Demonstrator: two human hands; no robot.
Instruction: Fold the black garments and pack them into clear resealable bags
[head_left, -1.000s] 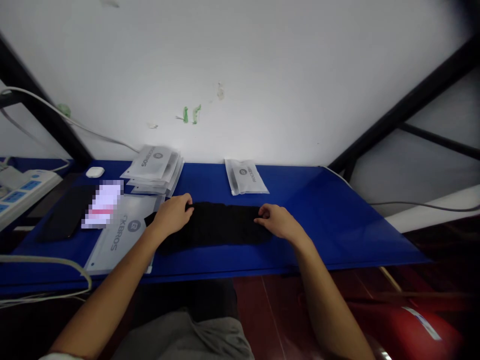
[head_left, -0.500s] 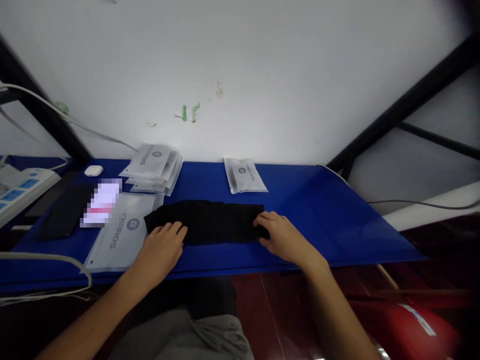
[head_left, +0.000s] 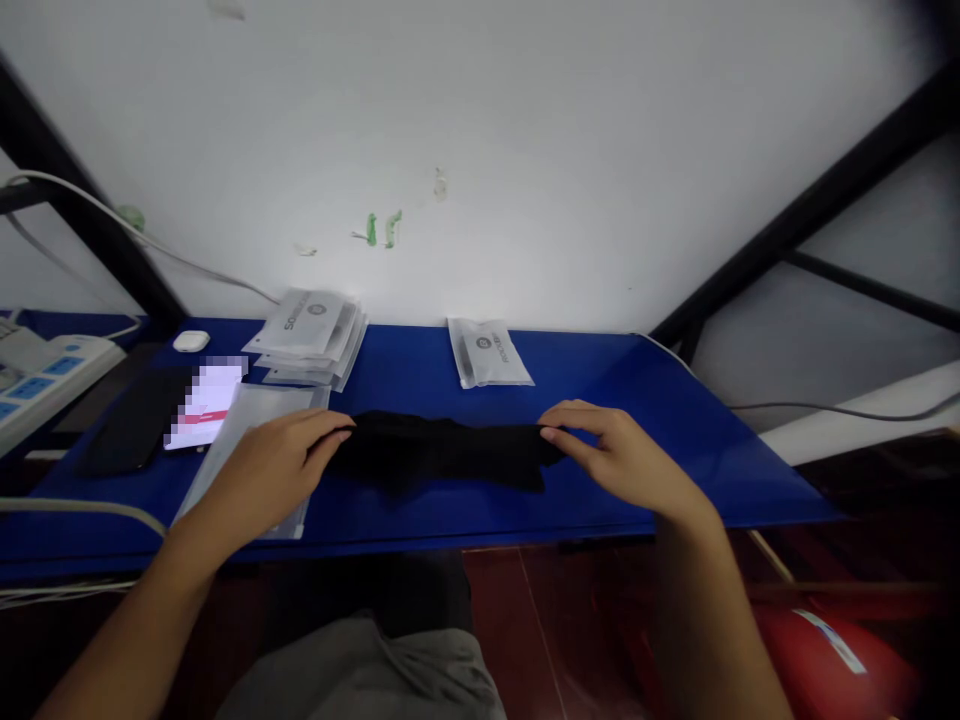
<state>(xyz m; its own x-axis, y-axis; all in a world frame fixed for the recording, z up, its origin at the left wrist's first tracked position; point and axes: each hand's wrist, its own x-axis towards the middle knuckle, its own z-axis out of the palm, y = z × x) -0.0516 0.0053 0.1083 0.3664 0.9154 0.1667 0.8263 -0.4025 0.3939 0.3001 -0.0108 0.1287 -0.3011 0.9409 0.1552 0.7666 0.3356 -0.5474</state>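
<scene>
A strip of black cloth (head_left: pixel 450 450) stretches between my hands over the blue table, its lower edge hanging in loose folds. My left hand (head_left: pixel 292 455) pinches its left end between thumb and fingers. At the other end, my right hand (head_left: pixel 600 445) pinches the upper corner in the same way. What kind of garment or fabric piece it is, I cannot tell. Under my left hand lies a flat translucent zip bag (head_left: pixel 289 522), partly covered by the hand and forearm.
Several filled translucent bags (head_left: pixel 307 325) are stacked at the back left, and one more bag (head_left: pixel 491 355) lies at the back middle. A lit phone (head_left: pixel 210 405), a dark phone (head_left: pixel 131 425), a white earbud case (head_left: pixel 191 341) and a power strip (head_left: pixel 56 375) are at left.
Both hands have shifted from resting on the flat black cloth to pinching its ends. They have moved apart, and the cloth's upper edge is now lifted and drawn out.
</scene>
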